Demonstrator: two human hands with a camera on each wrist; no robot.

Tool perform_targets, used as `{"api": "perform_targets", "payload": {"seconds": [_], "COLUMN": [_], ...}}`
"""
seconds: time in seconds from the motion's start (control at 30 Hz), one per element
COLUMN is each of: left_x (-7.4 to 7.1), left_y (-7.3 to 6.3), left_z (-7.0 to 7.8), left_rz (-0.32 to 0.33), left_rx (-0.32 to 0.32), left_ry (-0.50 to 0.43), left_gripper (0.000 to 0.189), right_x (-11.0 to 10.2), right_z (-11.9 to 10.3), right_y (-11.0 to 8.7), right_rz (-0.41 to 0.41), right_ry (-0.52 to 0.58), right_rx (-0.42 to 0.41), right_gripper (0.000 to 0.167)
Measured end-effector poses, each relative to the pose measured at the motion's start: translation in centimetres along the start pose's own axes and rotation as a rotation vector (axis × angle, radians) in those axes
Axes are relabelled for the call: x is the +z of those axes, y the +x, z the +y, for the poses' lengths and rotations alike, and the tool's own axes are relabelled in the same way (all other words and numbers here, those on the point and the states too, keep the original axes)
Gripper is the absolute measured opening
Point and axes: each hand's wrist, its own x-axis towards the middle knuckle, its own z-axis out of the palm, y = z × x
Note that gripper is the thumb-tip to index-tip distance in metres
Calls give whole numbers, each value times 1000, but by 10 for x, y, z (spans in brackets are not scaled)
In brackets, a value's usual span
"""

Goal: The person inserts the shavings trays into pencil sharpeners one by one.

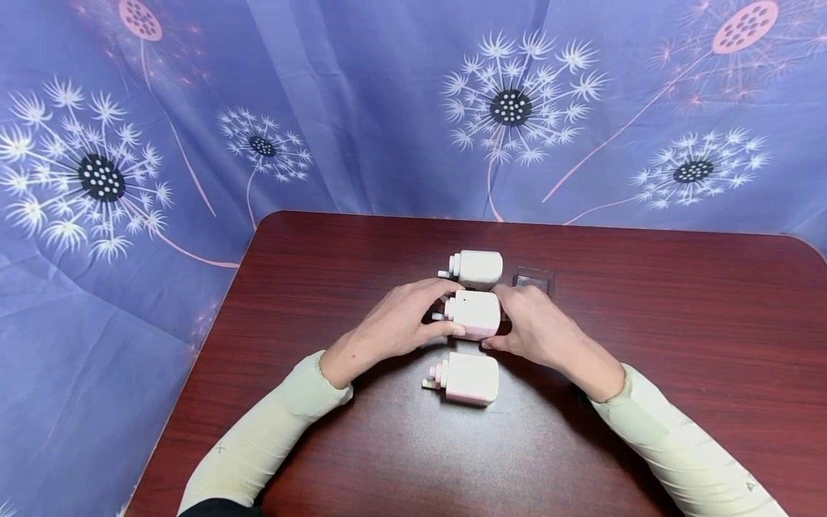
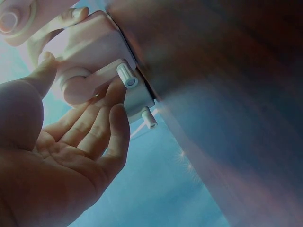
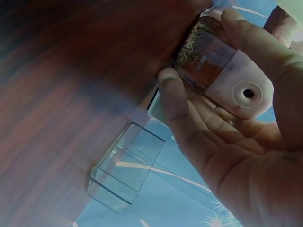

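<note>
Three white-and-pink hand-crank pencil sharpeners lie in a column on the table. My left hand (image 1: 403, 319) holds the middle sharpener (image 1: 474, 310) at its crank side, thumb on the near face and fingers on the far one. From the other end, my right hand (image 1: 543, 327) grips the same sharpener with thumb and fingers on opposite sides. The right wrist view shows its clear shavings drawer (image 3: 203, 56) with shavings inside, beside the round pencil hole. Nearer me lies another sharpener (image 1: 472, 377); the third sharpener (image 1: 480, 267) lies just beyond the hands.
A loose clear plastic drawer (image 3: 125, 165) lies on the table beyond my right hand. The dark red wooden table (image 1: 698, 345) reaches back to a blue curtain (image 1: 388, 108) with a dandelion print, which also hangs along the left side.
</note>
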Motion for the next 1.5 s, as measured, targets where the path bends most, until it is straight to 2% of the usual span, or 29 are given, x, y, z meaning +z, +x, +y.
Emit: {"api": "perform_targets", "payload": {"seconds": [0.17, 0.43, 0.97, 1.5], "left_x": [0, 1, 0, 1], "left_y": [-1, 0, 1, -2], "left_z": [0, -1, -3, -2], "left_rz": [1, 2, -1, -22], "left_rx": [-1, 7, 12, -2], "left_ry": [1, -8, -13, 52], "left_gripper": [58, 58, 60, 63], "right_x": [1, 2, 3, 6], "right_z": [-3, -2, -1, 2], "right_y": [1, 2, 1, -4], "right_rz": [-15, 16, 3, 45], "right_ry": [9, 14, -1, 8], "right_rx": [12, -20, 7, -20], "right_gripper": [58, 56, 59, 61]}}
